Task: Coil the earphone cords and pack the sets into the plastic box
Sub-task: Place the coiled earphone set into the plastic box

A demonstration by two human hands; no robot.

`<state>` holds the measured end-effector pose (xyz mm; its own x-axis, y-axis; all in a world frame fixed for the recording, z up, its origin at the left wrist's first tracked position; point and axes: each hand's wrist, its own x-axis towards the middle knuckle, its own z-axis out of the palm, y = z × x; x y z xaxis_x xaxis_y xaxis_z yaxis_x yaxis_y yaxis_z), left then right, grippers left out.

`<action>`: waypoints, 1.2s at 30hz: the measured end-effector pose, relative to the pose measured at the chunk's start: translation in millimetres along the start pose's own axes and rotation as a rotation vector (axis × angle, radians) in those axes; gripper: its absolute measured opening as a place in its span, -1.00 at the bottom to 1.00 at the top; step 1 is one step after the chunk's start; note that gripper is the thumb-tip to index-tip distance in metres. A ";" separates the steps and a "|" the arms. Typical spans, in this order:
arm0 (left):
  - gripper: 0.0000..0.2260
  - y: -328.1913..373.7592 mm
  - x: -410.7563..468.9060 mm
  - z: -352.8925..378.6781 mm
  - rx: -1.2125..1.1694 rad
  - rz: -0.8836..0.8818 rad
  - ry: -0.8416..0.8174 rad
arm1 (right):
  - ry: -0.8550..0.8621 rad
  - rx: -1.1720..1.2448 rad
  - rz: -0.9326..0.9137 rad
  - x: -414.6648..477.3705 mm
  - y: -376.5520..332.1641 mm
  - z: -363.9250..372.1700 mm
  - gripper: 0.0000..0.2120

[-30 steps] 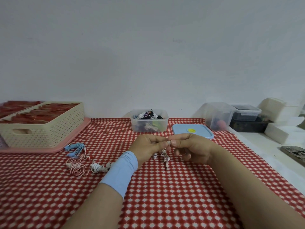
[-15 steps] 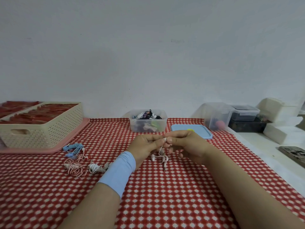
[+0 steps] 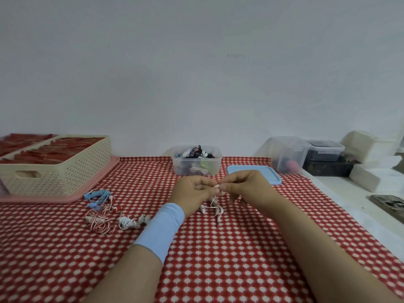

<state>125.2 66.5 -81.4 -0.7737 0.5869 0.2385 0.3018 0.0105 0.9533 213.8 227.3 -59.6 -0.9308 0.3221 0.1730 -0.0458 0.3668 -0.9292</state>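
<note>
A white earphone set (image 3: 213, 207) hangs between my hands over the red checked cloth, its plug dangling near the table. My left hand (image 3: 193, 193) and my right hand (image 3: 244, 189) both pinch the cord where their fingertips meet. The clear plastic box (image 3: 196, 160) stands behind them by the wall, holding several coiled sets. Its blue lid (image 3: 269, 173) lies to the right of it. On the left lie a blue set (image 3: 98, 196), a red-and-white set (image 3: 100, 219) and a white set (image 3: 131, 221).
A cream perforated basket (image 3: 56, 169) with red items sits on a pink tray (image 3: 91, 189) at the far left. Clear and dark containers (image 3: 290, 154) and white blocks (image 3: 367, 178) stand on the white surface to the right.
Both hands have stayed together at the cord, lifting slightly toward the box. The dangling part of the set hangs a little lower below them.
</note>
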 end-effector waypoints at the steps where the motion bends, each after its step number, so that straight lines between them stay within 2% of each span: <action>1: -0.89 -0.1 0.3 -0.3 0.011 0.002 0.001 | -0.003 0.000 0.004 0.7 0.6 0.3 -0.90; 5: -0.90 -2.6 2.2 -2.0 0.043 -0.004 0.004 | -0.054 -0.001 0.038 0.7 1.1 -1.2 -0.86; 13: -0.93 -4.0 3.4 -3.5 0.064 -0.021 -0.013 | -0.043 -0.090 -0.037 0.3 -0.9 -0.1 -0.86; 22: -0.86 -3.1 1.9 -10.3 -0.008 -0.079 -0.116 | -0.182 0.076 0.095 0.1 2.3 -6.9 -0.85; 30: -0.87 -8.6 3.5 -11.8 -0.084 -0.104 -0.135 | -0.158 0.178 0.120 0.9 5.1 2.4 -0.87; 36: -0.88 -8.9 3.2 -11.5 -0.037 -0.082 -0.144 | -0.180 0.176 0.146 0.6 3.6 -1.1 -0.88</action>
<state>113.7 58.9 -87.0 -0.7060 0.6956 0.1327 0.2179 0.0351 0.9753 213.4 229.8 -62.5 -0.9808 0.1944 -0.0130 0.0460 0.1663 -0.9850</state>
